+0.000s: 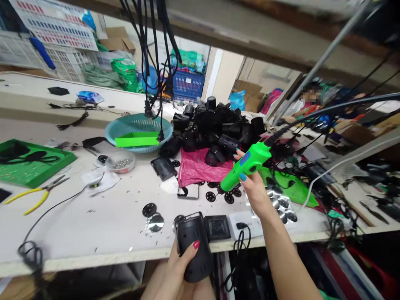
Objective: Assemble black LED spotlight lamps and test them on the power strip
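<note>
Black case point(194, 250), gripped by the left hand point(178, 266) at the front edge of the worktop point(115, 229), looks unfinished; the right hand point(255, 192) grips a green driver point(237, 173) apart from it. Parts point(215, 125) heap behind.

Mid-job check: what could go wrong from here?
The black casing in the left hand overhangs the table's front edge; a slip might drop it off the table.

The green power tool in the right hand is above loose black discs; lowering it there could scatter them.

The open tub of small metal parts could spill if bumped.
</note>
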Action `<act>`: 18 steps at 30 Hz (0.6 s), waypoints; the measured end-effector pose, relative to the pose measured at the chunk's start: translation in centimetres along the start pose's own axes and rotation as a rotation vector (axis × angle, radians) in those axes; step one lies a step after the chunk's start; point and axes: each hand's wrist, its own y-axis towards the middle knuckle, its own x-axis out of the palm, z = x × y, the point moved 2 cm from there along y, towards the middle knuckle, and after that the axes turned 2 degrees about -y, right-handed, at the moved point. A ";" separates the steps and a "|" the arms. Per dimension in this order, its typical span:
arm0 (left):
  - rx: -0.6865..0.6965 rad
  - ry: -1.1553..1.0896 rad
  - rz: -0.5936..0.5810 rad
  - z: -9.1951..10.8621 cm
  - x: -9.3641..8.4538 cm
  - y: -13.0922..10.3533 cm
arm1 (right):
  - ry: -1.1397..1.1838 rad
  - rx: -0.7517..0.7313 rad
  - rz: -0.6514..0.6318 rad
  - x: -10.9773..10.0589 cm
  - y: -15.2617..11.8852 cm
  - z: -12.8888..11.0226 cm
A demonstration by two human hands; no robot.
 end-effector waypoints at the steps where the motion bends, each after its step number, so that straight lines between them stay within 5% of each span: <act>1: 0.044 0.035 0.009 0.2 0.1 -0.5 | 0.040 -0.005 -0.060 0.9 -1.7 -0.8; 6: 0.284 0.223 0.014 0.7 -0.3 -2.7 | 0.244 0.098 -0.208 3.5 -8.1 -4.0; 10: 0.362 0.292 0.110 1.1 -2.4 -4.0 | 0.176 0.081 -0.223 2.3 -8.9 -4.6; 14: 0.328 0.197 0.320 0.8 -6.4 -5.5 | 0.205 0.120 -0.262 -1.3 -7.8 -2.5; 18: 0.228 0.049 0.465 -0.9 -9.8 -7.1 | -0.114 0.477 -0.232 -4.5 -7.4 2.8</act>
